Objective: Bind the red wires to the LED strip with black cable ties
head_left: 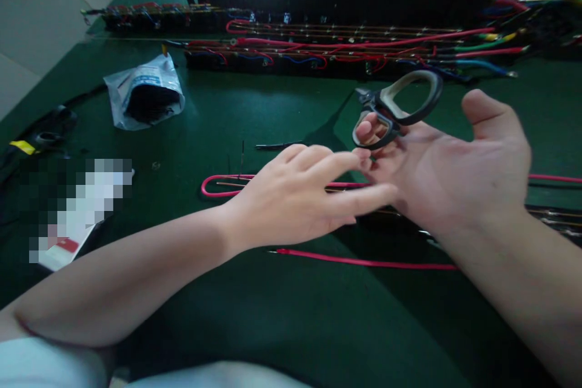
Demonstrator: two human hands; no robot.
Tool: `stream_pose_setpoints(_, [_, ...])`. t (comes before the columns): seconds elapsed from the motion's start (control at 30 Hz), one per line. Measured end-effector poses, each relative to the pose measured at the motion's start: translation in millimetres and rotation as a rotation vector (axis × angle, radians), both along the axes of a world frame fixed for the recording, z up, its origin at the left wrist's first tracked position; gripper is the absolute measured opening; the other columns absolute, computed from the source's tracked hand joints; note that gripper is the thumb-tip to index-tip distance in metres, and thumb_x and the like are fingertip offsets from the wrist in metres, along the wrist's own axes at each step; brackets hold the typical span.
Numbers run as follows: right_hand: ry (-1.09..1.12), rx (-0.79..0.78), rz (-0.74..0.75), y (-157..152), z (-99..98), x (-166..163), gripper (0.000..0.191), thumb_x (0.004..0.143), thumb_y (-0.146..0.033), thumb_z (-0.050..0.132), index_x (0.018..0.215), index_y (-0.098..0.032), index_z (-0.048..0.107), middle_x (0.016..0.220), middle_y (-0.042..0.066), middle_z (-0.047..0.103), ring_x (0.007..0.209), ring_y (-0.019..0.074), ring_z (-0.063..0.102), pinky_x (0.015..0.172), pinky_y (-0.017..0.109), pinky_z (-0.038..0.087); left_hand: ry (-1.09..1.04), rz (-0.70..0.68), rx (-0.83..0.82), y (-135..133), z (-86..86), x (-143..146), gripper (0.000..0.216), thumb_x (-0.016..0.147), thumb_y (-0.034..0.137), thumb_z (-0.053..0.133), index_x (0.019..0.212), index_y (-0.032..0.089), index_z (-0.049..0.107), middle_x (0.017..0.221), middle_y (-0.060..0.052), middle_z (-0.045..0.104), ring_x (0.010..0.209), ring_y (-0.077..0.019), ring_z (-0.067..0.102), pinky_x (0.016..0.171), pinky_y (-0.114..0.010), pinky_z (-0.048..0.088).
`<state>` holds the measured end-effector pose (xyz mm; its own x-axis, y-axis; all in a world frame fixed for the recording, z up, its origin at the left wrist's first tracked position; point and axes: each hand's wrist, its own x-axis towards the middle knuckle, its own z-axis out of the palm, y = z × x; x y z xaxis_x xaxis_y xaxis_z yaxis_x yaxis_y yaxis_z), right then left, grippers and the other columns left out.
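Observation:
Scissors (381, 124) with grey-and-black handles hang on the fingers of my right hand (459, 167), one fingertip through the smaller loop. Its palm is turned up and the thumb stands apart. From the left, my left hand (304, 194) reaches across with stretched fingers, the fingertips at the right hand's fingers; I see nothing held in it. Beneath both hands runs a pink-red wire (220, 187) bent into a loop, beside a dark strip (552, 218) partly hidden by my hands. Closer to me lies a loose red wire (364, 262) with a bare end.
Long dark strips with coloured wires (318, 51) lie across the back of the green table (273, 321). A clear plastic bag (145, 94) with dark contents sits at the left. Nearby are a partly blurred white box (86, 218) and a black cable (50, 127) with yellow tape.

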<state>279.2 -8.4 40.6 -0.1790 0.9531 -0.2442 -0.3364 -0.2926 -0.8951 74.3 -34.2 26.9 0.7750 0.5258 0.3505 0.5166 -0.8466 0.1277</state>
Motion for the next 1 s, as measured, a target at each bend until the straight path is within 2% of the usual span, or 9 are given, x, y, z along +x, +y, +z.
stream_pose_setpoints(0.1, [-0.033,-0.046,0.033,-4,1.1,-7,0.049,0.090,-0.063,0.027,0.104,-0.029,0.059,0.121,0.011,0.064,0.124,0.0330,0.055,0.085,0.046,0.052,0.147,-0.109,0.130,-4,-0.6,4,0.054,0.101,0.049,0.049,0.153,0.048,0.032,0.141,-0.007,0.050,0.118,-0.0263,0.052,0.098,-0.042,0.041])
stream_pose_setpoints(0.2, [0.017,-0.138,0.021,-7,3.5,-15,0.052,0.092,-0.062,0.018,0.108,-0.029,0.055,0.128,0.011,0.060,0.125,0.0311,0.054,0.087,0.045,0.051,0.178,-0.129,0.113,-3,-0.1,5,0.058,0.101,0.052,0.049,0.155,0.048,0.028,0.138,-0.009,0.050,0.118,-0.0267,0.052,0.093,-0.040,0.043])
stream_pose_setpoints(0.33, [-0.002,-0.118,0.035,-8,2.8,-18,0.054,0.091,-0.063,0.017,0.109,-0.027,0.055,0.128,0.013,0.060,0.121,0.0322,0.055,0.085,0.045,0.051,0.097,-0.136,0.057,-2,-2.1,4,0.052,0.101,0.043,0.053,0.151,0.042,0.040,0.139,-0.009,0.053,0.114,-0.0251,0.056,0.089,-0.037,0.048])
stream_pose_setpoints(0.47, [0.043,-0.127,0.012,-6,0.9,-14,0.052,0.091,-0.063,0.021,0.101,-0.028,0.058,0.115,0.012,0.062,0.112,0.0320,0.057,0.082,0.045,0.050,-0.029,-0.173,-0.033,-2,-4.2,3,0.038,0.101,0.035,0.052,0.137,0.025,0.059,0.135,-0.011,0.059,0.110,-0.0238,0.059,0.091,-0.039,0.052])
stream_pose_setpoints(0.53, [0.138,-0.155,-0.063,-5,1.2,-12,0.048,0.091,-0.060,0.026,0.095,-0.027,0.060,0.108,0.012,0.063,0.108,0.0307,0.057,0.081,0.044,0.049,-0.114,-0.118,-0.103,-1,-3.1,3,0.031,0.101,0.027,0.051,0.127,0.018,0.065,0.131,-0.013,0.061,0.114,-0.0235,0.059,0.098,-0.039,0.052])
stream_pose_setpoints(0.6, [0.172,-0.139,-0.090,-4,2.2,-9,0.046,0.091,-0.058,0.028,0.093,-0.027,0.061,0.102,0.012,0.062,0.105,0.0298,0.057,0.079,0.042,0.048,-0.199,0.005,-0.210,0,-0.7,3,0.028,0.099,0.018,0.050,0.124,0.014,0.064,0.125,-0.012,0.064,0.113,-0.0216,0.060,0.100,-0.037,0.051])
stream_pose_setpoints(0.73, [0.094,-0.096,-0.093,1,5.2,1,0.039,0.092,-0.052,0.032,0.086,-0.027,0.061,0.089,0.008,0.059,0.082,0.0239,0.056,0.066,0.037,0.046,-0.287,0.207,-0.463,2,5.8,2,0.034,0.095,0.011,0.051,0.128,0.015,0.057,0.116,-0.007,0.067,0.098,-0.0151,0.065,0.085,-0.028,0.056])
stream_pose_setpoints(0.87, [-0.171,-0.115,0.041,10,9.4,9,0.020,0.088,-0.034,0.050,0.073,-0.023,0.055,0.070,0.002,0.052,0.057,0.0143,0.043,0.051,0.029,0.034,-0.306,0.264,-0.642,4,12.9,1,0.038,0.091,0.007,0.052,0.127,0.020,0.056,0.108,-0.002,0.067,0.088,-0.0117,0.067,0.078,-0.023,0.056])
stream_pose_setpoints(1.0, [-0.359,-0.021,0.173,13,10.6,13,0.019,0.091,-0.034,0.050,0.083,-0.021,0.061,0.062,0.000,0.052,0.047,0.0107,0.036,0.043,0.027,0.025,-0.316,0.290,-0.759,7,17.5,-1,0.034,0.093,0.014,0.056,0.125,0.024,0.057,0.100,0.002,0.069,0.092,-0.0124,0.069,0.079,-0.023,0.057])
